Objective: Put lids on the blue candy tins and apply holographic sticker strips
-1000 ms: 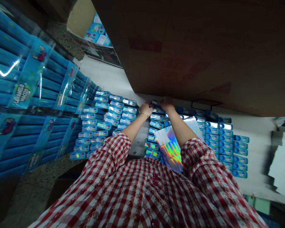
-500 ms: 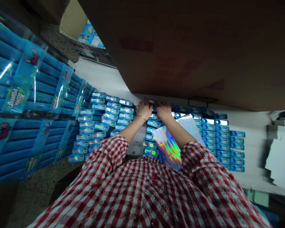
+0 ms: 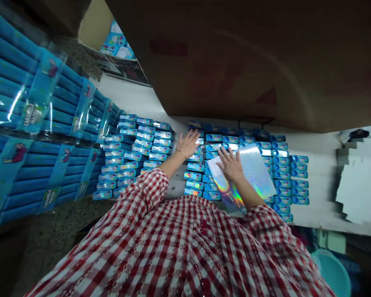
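My left hand [image 3: 188, 143], with a thin bracelet at the wrist, lies with its fingers spread against the left edge of a block of small blue boxes [image 3: 194, 176]. Resting on the holographic silver sheet [image 3: 254, 167] is my right hand [image 3: 231, 165], its fingers apart near the sheet's upper left part. The sheet lies aslant on top of the blue boxes and covers several of them. Another group of blue boxes [image 3: 161, 142] stands in stacked columns to the left of my left hand, across a narrow strip of white table.
Clear-wrapped packs of blue boxes [image 3: 34, 111] are piled at the left. A large cardboard box [image 3: 235, 62] overhangs the far side. White sheets [image 3: 360, 181] lie stacked at the right, above a turquoise basin [image 3: 335, 272]. An open carton [image 3: 94, 27] holds more blue packets.
My hands were close together at the back of the box rows. My right hand has come back and right onto the holographic sheet, and my left hand's fingers have spread out.
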`<action>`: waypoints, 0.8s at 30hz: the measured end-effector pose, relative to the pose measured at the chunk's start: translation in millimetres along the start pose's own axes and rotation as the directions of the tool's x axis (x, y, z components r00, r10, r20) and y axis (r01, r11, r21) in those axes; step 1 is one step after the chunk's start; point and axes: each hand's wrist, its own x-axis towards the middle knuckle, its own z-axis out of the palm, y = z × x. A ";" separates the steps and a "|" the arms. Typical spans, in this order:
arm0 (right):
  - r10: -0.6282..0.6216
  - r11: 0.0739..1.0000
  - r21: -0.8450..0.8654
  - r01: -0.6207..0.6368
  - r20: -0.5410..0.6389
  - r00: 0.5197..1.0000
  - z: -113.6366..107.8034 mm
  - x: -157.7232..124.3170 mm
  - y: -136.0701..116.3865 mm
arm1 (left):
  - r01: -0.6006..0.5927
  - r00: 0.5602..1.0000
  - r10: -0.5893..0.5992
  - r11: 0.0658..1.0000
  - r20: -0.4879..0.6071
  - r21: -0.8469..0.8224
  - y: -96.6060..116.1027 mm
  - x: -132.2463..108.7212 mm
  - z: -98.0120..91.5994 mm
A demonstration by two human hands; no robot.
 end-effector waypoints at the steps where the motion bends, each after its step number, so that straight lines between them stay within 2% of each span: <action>1: 0.014 1.000 0.000 -0.014 -0.005 1.000 -3.7 -4.9 8.1 | 0.001 1.000 -0.001 1.000 -0.003 0.005 -7.0 -1.8 -4.0; 3: 0.038 0.999 0.003 -0.038 -0.031 0.999 -13.1 -16.1 11.5 | 0.015 1.000 -0.015 1.000 -0.019 0.007 -20.3 -5.8 -14.5; 4: 0.023 1.000 0.008 -0.023 -0.041 0.999 -17.3 -22.7 5.5 | 0.023 0.999 -0.022 1.000 -0.034 0.007 -25.1 -7.7 -20.4; 6: -0.066 0.997 0.034 0.067 -0.037 0.997 -21.9 -37.4 -20.5 | 0.041 0.997 -0.040 0.999 -0.064 0.009 -27.8 -11.6 -30.8; 8: -0.188 0.979 0.076 0.188 -0.004 0.982 -19.3 -51.3 -57.2 | 0.061 0.994 -0.060 0.998 -0.088 0.015 -20.1 -16.9 -35.9; 11: -0.255 0.961 0.116 0.250 0.035 0.966 -2.8 -63.3 -107.2 | 0.045 0.996 -0.042 0.998 -0.073 0.043 1.9 -32.7 -28.2; 13: -0.212 0.971 0.119 0.206 0.041 0.976 12.0 -63.3 -126.9 | 0.002 1.000 -0.003 0.997 0.009 0.078 13.2 -49.6 -15.3; 15: -0.153 0.982 0.119 0.148 0.039 0.987 24.5 -59.3 -136.2 | -0.039 0.995 0.028 0.993 0.094 0.115 16.7 -68.3 -2.5; 19: -0.140 0.981 0.142 0.136 0.020 0.990 35.4 -50.1 -145.2 | -0.072 0.991 0.053 0.984 0.123 0.162 4.7 -94.3 6.6; 24: -0.172 0.963 0.208 0.169 -0.008 0.985 41.5 -36.4 -175.7 | -0.065 0.995 0.053 0.988 0.085 0.142 -24.5 -109.6 -4.0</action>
